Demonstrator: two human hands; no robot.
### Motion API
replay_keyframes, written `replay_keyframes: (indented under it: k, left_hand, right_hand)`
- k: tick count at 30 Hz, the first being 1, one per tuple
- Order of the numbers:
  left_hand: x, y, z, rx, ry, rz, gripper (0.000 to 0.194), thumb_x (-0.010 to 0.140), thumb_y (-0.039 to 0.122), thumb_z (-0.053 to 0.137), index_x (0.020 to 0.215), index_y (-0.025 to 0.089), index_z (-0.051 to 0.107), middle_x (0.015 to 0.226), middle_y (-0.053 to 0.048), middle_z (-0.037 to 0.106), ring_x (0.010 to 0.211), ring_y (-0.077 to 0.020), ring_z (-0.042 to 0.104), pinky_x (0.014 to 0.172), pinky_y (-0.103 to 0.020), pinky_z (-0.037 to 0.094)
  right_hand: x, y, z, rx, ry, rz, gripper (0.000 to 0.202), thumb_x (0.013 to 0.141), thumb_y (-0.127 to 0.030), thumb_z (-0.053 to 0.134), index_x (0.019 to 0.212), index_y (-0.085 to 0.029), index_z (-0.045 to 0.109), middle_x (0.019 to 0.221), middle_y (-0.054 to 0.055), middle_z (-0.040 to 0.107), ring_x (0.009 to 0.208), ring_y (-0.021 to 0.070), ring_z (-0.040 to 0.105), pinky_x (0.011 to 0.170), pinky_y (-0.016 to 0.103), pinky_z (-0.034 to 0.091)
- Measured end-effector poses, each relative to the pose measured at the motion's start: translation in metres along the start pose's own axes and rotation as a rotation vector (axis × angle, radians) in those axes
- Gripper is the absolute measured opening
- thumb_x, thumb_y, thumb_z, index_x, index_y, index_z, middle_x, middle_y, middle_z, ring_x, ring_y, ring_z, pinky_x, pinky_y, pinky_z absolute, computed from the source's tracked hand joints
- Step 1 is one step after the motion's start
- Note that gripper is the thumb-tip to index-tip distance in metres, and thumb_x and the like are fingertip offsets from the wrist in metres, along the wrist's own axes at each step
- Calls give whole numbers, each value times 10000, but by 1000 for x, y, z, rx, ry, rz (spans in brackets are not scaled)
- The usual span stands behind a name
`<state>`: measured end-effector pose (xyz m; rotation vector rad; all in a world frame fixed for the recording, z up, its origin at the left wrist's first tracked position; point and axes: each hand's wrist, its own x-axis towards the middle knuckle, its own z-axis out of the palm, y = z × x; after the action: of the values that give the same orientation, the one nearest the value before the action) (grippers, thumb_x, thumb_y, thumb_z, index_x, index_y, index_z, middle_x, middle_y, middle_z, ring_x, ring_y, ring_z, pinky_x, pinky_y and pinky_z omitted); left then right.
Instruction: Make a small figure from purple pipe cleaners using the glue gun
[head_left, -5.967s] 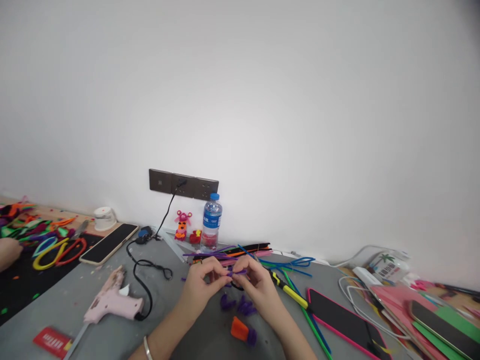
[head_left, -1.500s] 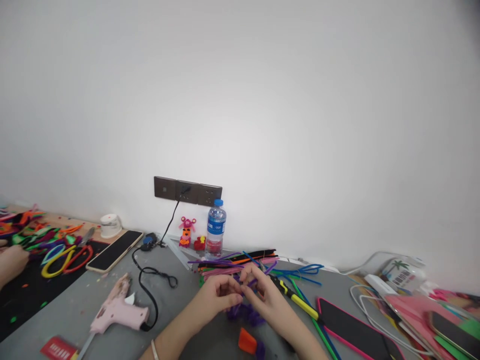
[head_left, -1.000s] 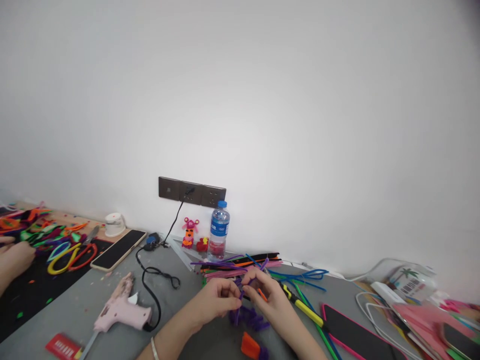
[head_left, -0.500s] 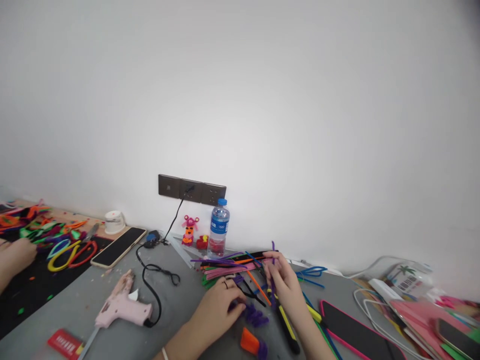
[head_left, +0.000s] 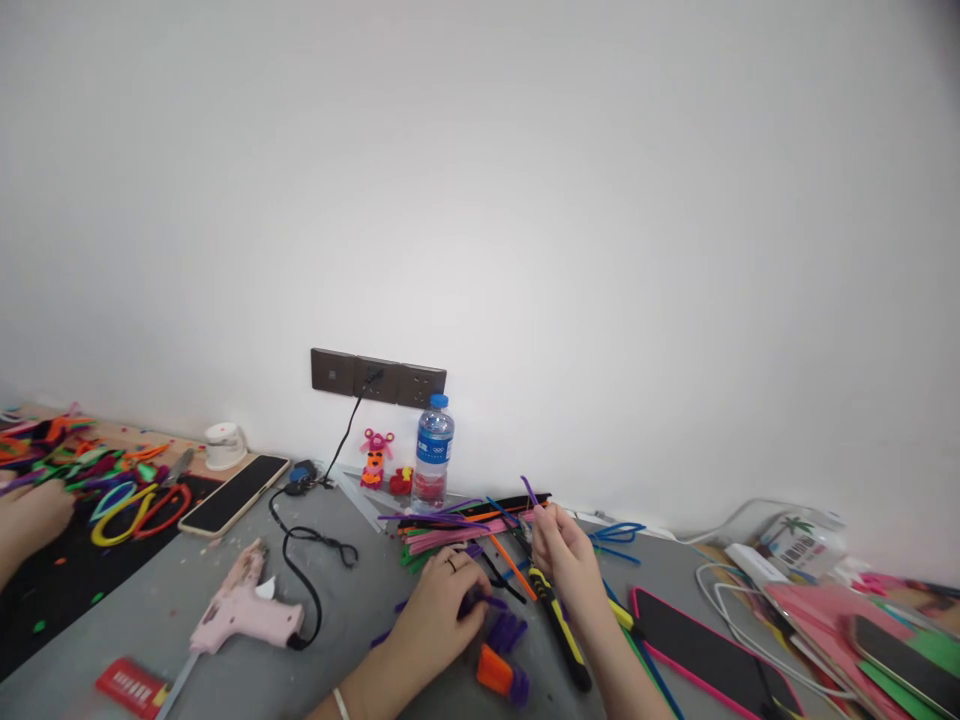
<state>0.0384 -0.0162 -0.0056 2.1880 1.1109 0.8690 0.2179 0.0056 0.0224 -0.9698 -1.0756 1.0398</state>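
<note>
My left hand [head_left: 442, 610], with a ring and a white wristband, has its fingers curled round a purple pipe cleaner whose ends poke out on both sides. Coiled purple pieces [head_left: 507, 632] lie beside its fingertips, and an orange piece with purple wound at its end [head_left: 496, 670] is just below. My right hand [head_left: 562, 545] pinches a thin purple pipe cleaner [head_left: 529, 490] that sticks up to the left. Yellow-black pliers [head_left: 559, 625] rest beneath the right hand. Behind the hands is a pile of pink, black, orange and green pipe cleaners [head_left: 435, 540].
A pink glue gun [head_left: 244, 612], phone [head_left: 235, 495] and scissors [head_left: 135, 515] lie left. Another person's hand [head_left: 37, 520] is at the far left. A bottle [head_left: 433, 455] stands by the wall. On the right are a pink-edged tablet [head_left: 709, 650] and pink sheets [head_left: 832, 625].
My right hand has turned, and its purple pipe cleaner now leans left rather than upright. Purple ends now show left of my left hand. The view has shifted slightly.
</note>
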Motion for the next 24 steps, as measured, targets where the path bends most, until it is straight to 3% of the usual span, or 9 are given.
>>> replay_keyframes:
  k: [4,9,11,18,24]
  left_hand:
    - [3,2,-8,-135,92,-17,157,777,91,593,844,197,688,854,-44,663,865,-218,569,785,-314,407]
    - [8,-5,-12,-391,236,-91,88,753,162,642,818,174,701,774,-28,630,671,-164,546,633,-250,393]
    - [10,-8,-13,-500,263,-124,91,757,213,648,821,169,697,744,-18,619,629,-151,516,597,-239,372]
    - [11,-12,-15,-688,275,-187,158,731,296,676,802,156,674,687,1,588,626,-143,487,587,-229,346]
    - [11,-14,-12,-679,256,-188,157,728,292,679,805,156,661,654,20,551,601,-133,463,571,-223,332]
  right_hand:
    - [0,1,0,60,-29,50,443,752,-534,682,661,-233,370,450,-136,289,355,37,154,369,175,105]
    - [-2,-2,3,38,-24,-1,373,748,-423,704,941,-242,441,666,-50,612,360,40,264,389,187,176]
    - [-3,-4,4,14,-18,-24,397,753,-447,696,986,-230,459,754,-4,662,386,54,316,394,198,218]
    - [-7,-2,12,37,-45,60,360,699,-479,756,863,-205,592,682,-29,582,458,87,422,401,191,326]
    - [-14,-14,21,129,-103,114,333,644,-388,825,800,-199,600,712,-30,558,611,134,559,592,242,461]
